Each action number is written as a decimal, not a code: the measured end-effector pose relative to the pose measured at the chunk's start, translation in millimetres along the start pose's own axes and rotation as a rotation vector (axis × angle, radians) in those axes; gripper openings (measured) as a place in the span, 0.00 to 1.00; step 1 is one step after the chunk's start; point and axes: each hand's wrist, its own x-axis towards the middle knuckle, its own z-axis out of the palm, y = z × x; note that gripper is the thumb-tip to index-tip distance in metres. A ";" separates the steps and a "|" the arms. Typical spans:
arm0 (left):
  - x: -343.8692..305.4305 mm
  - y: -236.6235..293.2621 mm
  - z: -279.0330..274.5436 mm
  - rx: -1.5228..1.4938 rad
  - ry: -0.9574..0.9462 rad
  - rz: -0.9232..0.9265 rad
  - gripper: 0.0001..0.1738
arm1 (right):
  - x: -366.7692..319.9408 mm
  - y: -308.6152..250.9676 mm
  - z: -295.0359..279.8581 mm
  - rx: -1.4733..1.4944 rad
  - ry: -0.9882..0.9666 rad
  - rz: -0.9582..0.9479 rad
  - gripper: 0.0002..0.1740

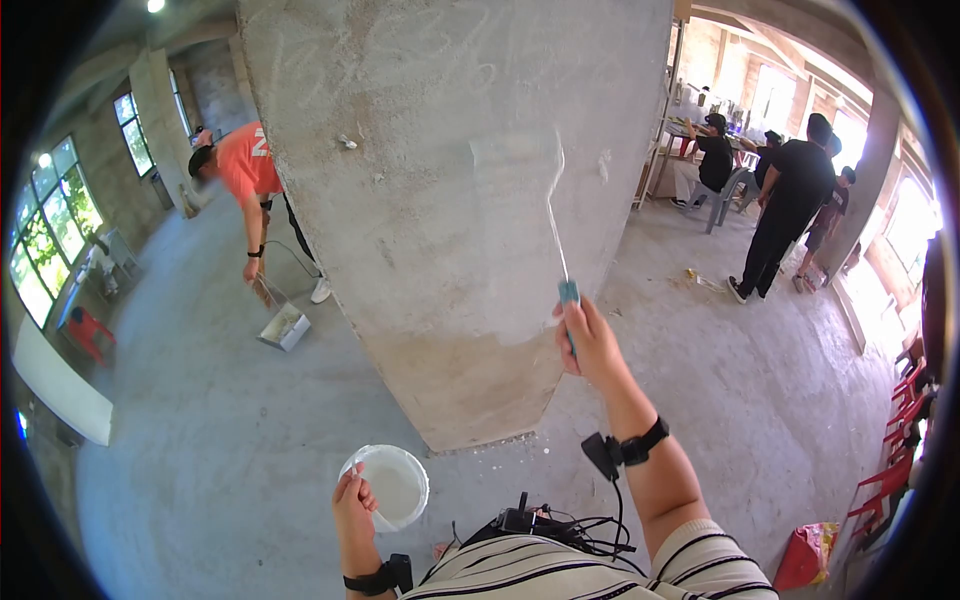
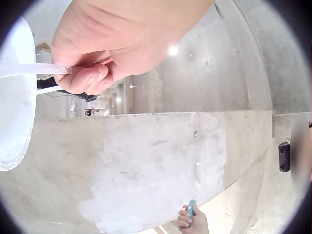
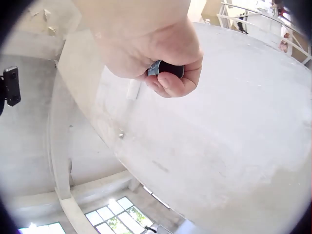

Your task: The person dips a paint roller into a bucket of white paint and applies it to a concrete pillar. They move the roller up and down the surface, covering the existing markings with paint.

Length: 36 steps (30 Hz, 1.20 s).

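My right hand (image 1: 592, 345) grips the teal handle (image 1: 569, 292) of a paint roller. Its thin wire frame runs up to a pale roller head (image 1: 515, 150) on the concrete pillar (image 1: 430, 230) in front of me. In the right wrist view, fingers (image 3: 178, 85) wrap round the dark butt of the handle. Low at the left, my left hand (image 1: 353, 515) holds the pale handle strap (image 2: 34, 69) of a white bucket (image 1: 424, 490), which hangs beside it. Whitish coating covers the pillar's upper part, while a browner band shows near its foot.
Left of the pillar, a person in an orange shirt (image 1: 245, 165) bends over a pale tray-like container (image 1: 285, 327). Several people in dark clothes (image 1: 800, 185) are at the back right. Red chairs (image 1: 885, 485) line the right side, and a red bag (image 1: 806, 555) lies near them.
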 end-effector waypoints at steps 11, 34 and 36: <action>1.5 -5.6 -6.7 -0.016 -0.023 0.015 0.10 | 75.5 -133.5 35.4 0.113 -0.044 -0.317 0.17; 5.9 -7.3 -5.9 0.042 -0.042 -0.024 0.13 | -34.6 186.9 42.0 -0.256 0.030 0.143 0.20; 6.6 -5.7 -3.9 0.047 -0.051 -0.023 0.13 | -52.2 203.5 46.7 -0.266 0.031 0.156 0.20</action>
